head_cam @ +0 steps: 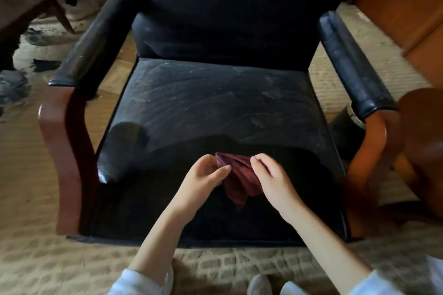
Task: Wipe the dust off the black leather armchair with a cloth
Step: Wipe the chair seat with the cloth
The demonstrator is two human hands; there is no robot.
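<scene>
Head view, looking down. The armchair [215, 93] filled the centre of the frame, black leather with reddish wood side frames. The middle of the seat carried a grey dust film with streaks and smears. The front of the seat lay in shadow and read darker. The armrest at frame left [96, 38] looked dull and scuffed; the armrest at frame right [354, 62] showed pale dust marks.

The cloth [239, 179], maroon, sat at lower centre of the frame, over the shadowed front of the seat. It hung bunched between the two hands, its lower corner pointing down. Could not tell whether it touched the leather.

Left hand [206, 172]: fingers curled, thumb and fingertips closed on the cloth's upper left edge. Right hand [268, 175]: fingers bent, thumb and forefinger pinched on the upper right edge. The hands were near each other, with only the cloth between them.

Pale sleeves [134, 282] showed at the bottom edge, with grey shoe toes [260, 285] between them on the patterned beige carpet [36, 199]. Orange-brown wood panels [407, 7] stood at upper right. A blurred brown rounded object [426, 139] sat at the right edge; not identifiable. Dark scraps [45, 64] lay on the floor at left.
</scene>
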